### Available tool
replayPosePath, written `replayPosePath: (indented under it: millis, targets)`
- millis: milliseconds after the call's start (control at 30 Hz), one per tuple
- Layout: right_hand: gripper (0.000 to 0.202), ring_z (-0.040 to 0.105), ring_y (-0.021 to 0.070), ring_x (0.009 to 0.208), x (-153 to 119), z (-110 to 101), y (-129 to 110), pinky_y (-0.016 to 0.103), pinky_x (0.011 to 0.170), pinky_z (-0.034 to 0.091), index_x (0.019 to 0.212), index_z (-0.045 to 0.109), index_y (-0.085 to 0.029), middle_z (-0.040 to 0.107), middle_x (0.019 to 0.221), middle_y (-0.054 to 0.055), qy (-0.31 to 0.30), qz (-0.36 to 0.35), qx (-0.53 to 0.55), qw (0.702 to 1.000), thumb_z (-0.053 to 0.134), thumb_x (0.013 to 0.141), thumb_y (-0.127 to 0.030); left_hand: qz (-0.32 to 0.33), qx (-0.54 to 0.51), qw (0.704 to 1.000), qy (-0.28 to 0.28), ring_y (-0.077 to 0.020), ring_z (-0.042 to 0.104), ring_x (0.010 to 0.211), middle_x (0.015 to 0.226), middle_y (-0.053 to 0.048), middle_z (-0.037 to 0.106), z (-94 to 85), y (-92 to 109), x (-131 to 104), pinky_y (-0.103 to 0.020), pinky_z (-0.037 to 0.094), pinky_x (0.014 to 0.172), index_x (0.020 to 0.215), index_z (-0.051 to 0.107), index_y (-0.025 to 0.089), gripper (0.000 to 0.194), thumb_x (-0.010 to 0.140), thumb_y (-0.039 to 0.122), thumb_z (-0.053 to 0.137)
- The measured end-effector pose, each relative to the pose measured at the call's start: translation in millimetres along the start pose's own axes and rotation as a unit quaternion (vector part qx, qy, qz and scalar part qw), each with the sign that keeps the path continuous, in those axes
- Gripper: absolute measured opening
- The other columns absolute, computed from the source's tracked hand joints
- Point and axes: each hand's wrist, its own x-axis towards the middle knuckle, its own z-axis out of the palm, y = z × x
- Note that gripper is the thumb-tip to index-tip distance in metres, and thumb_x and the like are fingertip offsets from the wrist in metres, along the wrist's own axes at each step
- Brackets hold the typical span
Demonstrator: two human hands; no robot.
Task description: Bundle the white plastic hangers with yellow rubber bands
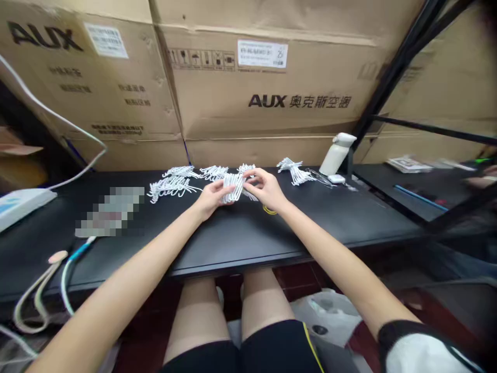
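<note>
1. A storeroom or stockroom with a work spot in it, by the look of things.
2. Beyond the left hand (212,199) and right hand (268,190) rise big cardboard cartons (310,72) printed AUX, with handling symbols and a label.
3. Black metal framing (382,98), like shelving, stands right of the right hand.
4. Beneath both hands runs a black worktop (233,238), with bundles of white hooks (171,187) beside the left hand.

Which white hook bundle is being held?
The white hook bundle gripped in the left hand, with the right hand at its edge; the other bundles lie on the black table.
</note>
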Motion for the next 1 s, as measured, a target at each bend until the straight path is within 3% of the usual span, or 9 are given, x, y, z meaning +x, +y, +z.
replayPosePath:
  millis: [167,467,800,1000]
  targets:
    - [0.018,0.065,0.0161,0.083,-2.3,0.9,1.3,0.028,0.067,0.056,0.074,0.066,-0.016,0.064,0.106,0.010,-0.017,-0.020,-0.043,0.999,0.069,0.076,-0.033,-0.003,0.004,1.000,0.014,-0.0166,0.064,0.074,0.092,-0.007,0.070,-3.4,3.0,0.3,-0.026,0.056,0.058,0.100,0.070,0.017,0.042,0.063,0.034,0.081]
    - [0.015,0.063,0.0105,0.067,-5.1,0.0,-1.9,0.028,0.067,0.056,0.076,0.066,-0.014,0.063,0.108,0.010,-0.008,-0.030,-0.075,0.997,0.066,0.079,-0.029,-0.005,-0.008,1.000,-0.012,-0.0169,0.062,0.077,0.095,-0.006,0.069,-1.6,5.6,-2.8,-0.031,0.057,0.063,0.100,0.070,0.017,0.043,0.061,0.030,0.082]
    - [0.010,0.064,0.0144,0.078,-3.2,-3.4,-2.6,0.029,0.068,0.056,0.077,0.064,-0.015,0.062,0.105,0.010,-0.040,-0.047,-0.087,0.994,0.064,0.080,-0.025,-0.008,0.011,1.000,-0.022,-0.0177,0.064,0.076,0.093,-0.005,0.071,-4.5,3.7,-2.4,-0.032,0.055,0.067,0.098,0.071,0.018,0.045,0.057,0.028,0.085]
    - [0.010,0.061,0.0108,0.069,-4.5,-2.9,-6.3,0.027,0.065,0.054,0.079,0.066,-0.015,0.061,0.107,0.009,-0.052,-0.030,-0.092,0.994,0.063,0.080,-0.024,-0.005,0.007,1.000,-0.029,-0.0179,0.064,0.077,0.092,-0.005,0.071,-3.2,4.5,-3.2,-0.032,0.055,0.067,0.098,0.071,0.017,0.044,0.057,0.027,0.085]
